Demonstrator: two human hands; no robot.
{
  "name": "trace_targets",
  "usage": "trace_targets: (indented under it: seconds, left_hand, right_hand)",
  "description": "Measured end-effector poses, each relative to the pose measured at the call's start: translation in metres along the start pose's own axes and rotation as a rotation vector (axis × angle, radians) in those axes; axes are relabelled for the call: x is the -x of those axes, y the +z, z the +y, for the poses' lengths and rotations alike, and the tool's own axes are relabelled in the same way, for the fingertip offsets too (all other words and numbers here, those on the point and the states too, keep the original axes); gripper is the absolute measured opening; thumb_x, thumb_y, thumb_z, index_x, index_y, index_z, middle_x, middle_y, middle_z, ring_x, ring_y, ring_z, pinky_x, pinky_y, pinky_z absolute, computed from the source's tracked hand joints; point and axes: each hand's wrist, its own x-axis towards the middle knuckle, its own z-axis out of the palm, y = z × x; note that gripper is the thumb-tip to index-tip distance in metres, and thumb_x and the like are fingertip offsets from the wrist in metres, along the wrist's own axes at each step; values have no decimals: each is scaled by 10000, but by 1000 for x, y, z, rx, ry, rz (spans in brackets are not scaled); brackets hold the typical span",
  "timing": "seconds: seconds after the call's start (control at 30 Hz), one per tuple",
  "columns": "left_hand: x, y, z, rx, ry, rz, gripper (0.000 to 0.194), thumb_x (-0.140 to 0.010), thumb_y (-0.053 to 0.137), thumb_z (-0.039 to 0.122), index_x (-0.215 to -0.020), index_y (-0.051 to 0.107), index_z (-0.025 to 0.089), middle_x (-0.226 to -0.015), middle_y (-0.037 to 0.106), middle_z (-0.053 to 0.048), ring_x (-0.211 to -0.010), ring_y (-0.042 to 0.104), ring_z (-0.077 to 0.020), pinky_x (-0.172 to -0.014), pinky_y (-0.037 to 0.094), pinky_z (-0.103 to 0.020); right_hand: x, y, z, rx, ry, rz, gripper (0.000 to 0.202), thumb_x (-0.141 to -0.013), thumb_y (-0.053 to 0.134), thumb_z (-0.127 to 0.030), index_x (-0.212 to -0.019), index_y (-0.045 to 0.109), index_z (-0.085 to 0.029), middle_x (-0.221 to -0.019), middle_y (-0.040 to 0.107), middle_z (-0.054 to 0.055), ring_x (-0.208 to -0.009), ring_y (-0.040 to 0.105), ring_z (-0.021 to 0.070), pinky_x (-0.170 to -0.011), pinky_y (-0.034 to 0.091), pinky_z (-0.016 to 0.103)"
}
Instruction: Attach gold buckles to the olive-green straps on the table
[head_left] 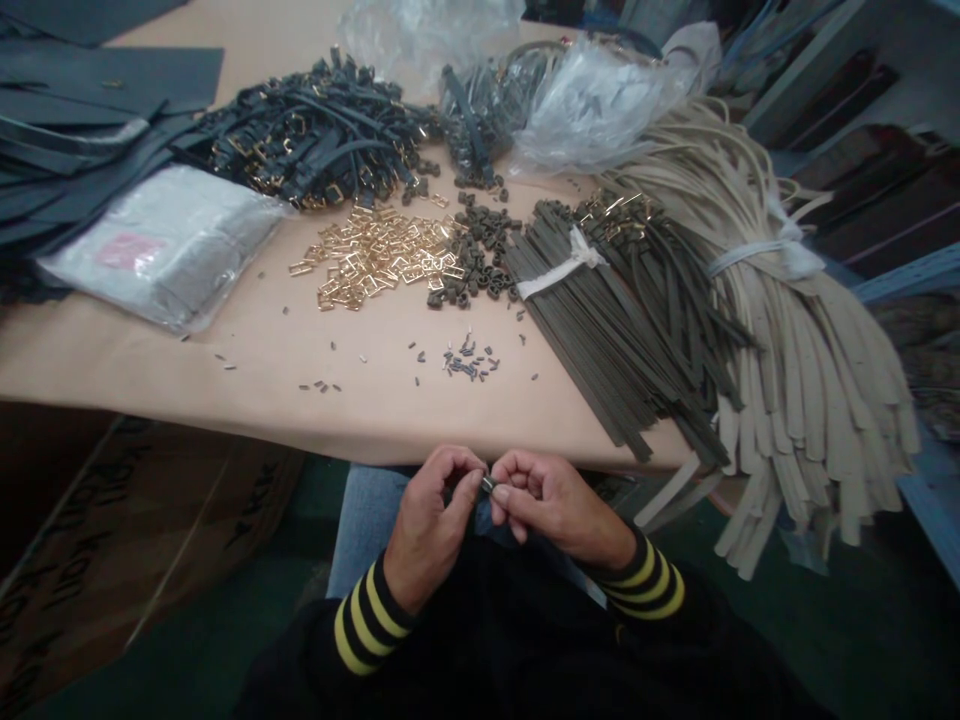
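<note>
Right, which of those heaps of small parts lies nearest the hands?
The sparse heap of tiny dark pieces, ahead of the left hand and right hand; the gold buckles and dark olive loops lie farther back.

Table [375, 415]: tan cover | Package [161, 270]: clear wrap, pink patch; lies flat, table left | Sheets [169, 75]: dark, overlapping, behind package | Bag [600, 105]: clear, crumpled, table rear, right of centre | Tan straps [814, 330]: bundled with white tie [776, 248]; ends overhang table edge, right | Carton [187, 570]: brown, lettered; below table, left
</note>
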Motion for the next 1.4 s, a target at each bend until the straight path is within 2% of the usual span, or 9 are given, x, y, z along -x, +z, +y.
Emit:
trace_targets:
  seconds: [0.07, 0.23, 0.47, 0.6, 0.67, 0.8, 0.93, 1.1, 1.4]
  left_hand:
    - [4, -1, 2, -60, 66, -46, 90, -757, 468, 188, -753, 554, 162, -741, 560, -17, -708, 527, -129, -660, 423, -235]
    - [8, 2, 1, 22, 74, -89, 121, -767, 471, 205, -864, 521, 155, -854, 575, -55, -768, 562, -144, -682, 466, -249]
    - [8, 0, 2, -198, 264, -63, 64, -770, 448, 136, -713, 467, 160, -887, 513, -72, -874, 506, -164, -785, 411, -304]
    - [17, -8, 13, -188, 317, -337, 56, -772, 441, 133, -747, 483, 159, -927, 496, -82, -882, 490, -161, -790, 405, -289]
    - [16, -11, 12, -159, 275, -419, 95, -779, 432, 160, -715, 502, 156, -906, 516, -78, -850, 502, -157, -769, 413, -279]
    - [4, -12, 2, -46, -24, -220, 206, -802, 409, 280, -721, 540, 143, -684, 539, -25, -603, 513, -116, -577, 436, -240]
    - [-5, -8, -1, 291, -246, -86, 207, -743, 503, 322, -811, 515, 126, -605, 542, 15, -435, 463, -68, -406, 387, -183]
    - [-5, -6, 2, 427, -301, -78, 224, -707, 554, 305, -602, 484, 121, -466, 503, 47, -340, 412, -27, -358, 341, -141]
    - [-6, -13, -6, 438, -333, 1, 253, -698, 548, 325, -549, 477, 132, -426, 499, 55, -313, 420, -33, -318, 337, -136]
  right_hand:
    - [-1, 0, 0, 11, 6, 24, 93, -742, 494, -224, -738, 440, -148, -588, 546, -32, -389, 434, 26, -374, 320, 140]
    - [-2, 1, 1, 28, -1, 61, 95, -736, 485, -232, -748, 443, -149, -587, 539, -36, -390, 440, 30, -379, 328, 146]
    - [-4, 2, 4, 59, 12, 114, 75, -727, 485, -215, -734, 444, -153, -573, 540, -39, -395, 444, 39, -407, 353, 163]
    - [-4, -9, 2, 95, -6, 277, 84, -731, 487, -214, -733, 436, -148, -565, 539, -40, -376, 406, 25, -385, 316, 151]
    - [-2, -13, -2, 72, -14, 249, 100, -735, 492, -227, -739, 435, -145, -579, 550, -33, -370, 397, 20, -368, 292, 143]
    - [1, -13, -8, 10, 34, 75, 140, -743, 500, -262, -775, 453, -135, -595, 562, -22, -364, 404, 17, -345, 270, 132]
    - [1, -8, -8, 11, 79, 21, 160, -743, 503, -281, -766, 463, -128, -600, 564, -15, -359, 409, 15, -341, 277, 126]
    - [-1, -8, -9, 64, 117, -5, 173, -762, 477, -298, -788, 464, -128, -625, 569, -4, -354, 403, 18, -329, 282, 127]
    - [21, -38, -24, 492, 187, -52, 174, -805, 428, -265, -805, 519, -117, -667, 579, 19, -410, 443, 37, -415, 344, 164]
